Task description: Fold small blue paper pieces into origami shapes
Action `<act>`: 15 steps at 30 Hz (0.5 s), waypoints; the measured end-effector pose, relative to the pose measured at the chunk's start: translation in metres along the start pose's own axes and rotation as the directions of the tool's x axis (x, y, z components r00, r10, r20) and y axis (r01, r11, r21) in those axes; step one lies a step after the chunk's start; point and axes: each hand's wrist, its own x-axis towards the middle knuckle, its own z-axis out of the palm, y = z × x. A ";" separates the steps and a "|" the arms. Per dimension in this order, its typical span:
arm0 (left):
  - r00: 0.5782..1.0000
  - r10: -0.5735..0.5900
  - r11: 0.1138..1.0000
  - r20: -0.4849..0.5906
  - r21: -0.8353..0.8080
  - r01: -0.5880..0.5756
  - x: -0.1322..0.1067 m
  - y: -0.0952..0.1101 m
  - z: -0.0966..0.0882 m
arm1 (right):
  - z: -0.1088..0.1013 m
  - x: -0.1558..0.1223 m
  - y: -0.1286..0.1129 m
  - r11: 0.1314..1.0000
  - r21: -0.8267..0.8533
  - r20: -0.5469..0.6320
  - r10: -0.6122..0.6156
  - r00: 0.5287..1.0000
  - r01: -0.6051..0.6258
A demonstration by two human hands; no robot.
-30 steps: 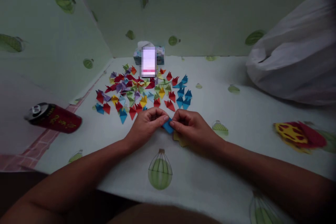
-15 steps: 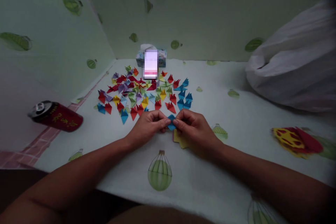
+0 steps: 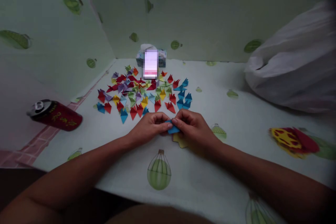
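A small folded piece of blue origami paper (image 3: 173,128) is pinched between my two hands, just above the table. My left hand (image 3: 154,126) grips its left side with thumb and fingertips. On the right side, my right hand (image 3: 189,126) pinches it the same way, the thumb pressing on top. Fingers hide much of the paper. Beneath my right hand lie some yellow paper sheets (image 3: 180,141), partly covered. Beyond my hands spread several folded paper cranes (image 3: 133,112) in red, blue, yellow, green and purple.
A dark red drink can (image 3: 59,115) stands at the left. At the back, a lit phone (image 3: 151,63) leans against a tissue box (image 3: 163,59). A white plastic bag (image 3: 291,77) bulges at the right, with a red and yellow paper item (image 3: 294,141) nearer me.
The blue paper has turned from a diamond outline to a flatter, wider shape between my fingers. Both hands stay in nearly the same place.
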 end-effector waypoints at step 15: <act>0.997 0.064 0.997 -0.044 0.032 -0.063 -0.001 -0.002 0.000 | -0.002 0.003 0.002 0.988 0.128 0.057 0.076 0.995 -0.083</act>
